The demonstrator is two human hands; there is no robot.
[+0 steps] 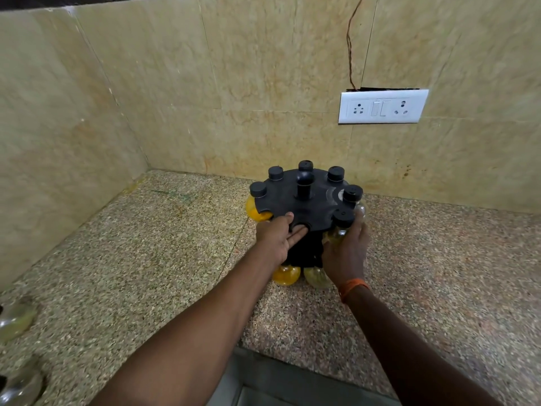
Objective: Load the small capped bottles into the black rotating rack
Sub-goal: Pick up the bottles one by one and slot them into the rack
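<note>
Even moderate light; soft shadows; glint on black rack; edges bowed, corners blurred.

Right hand round bottle in rack

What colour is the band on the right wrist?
Orange; the band shows best in the head view.

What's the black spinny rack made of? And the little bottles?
The rack looks like matte black plastic: dull, with moulded notches. The bottles are clear, with yellow contents showing through; glass or plastic, cannot tell. Their caps are probably black plastic too.
</note>
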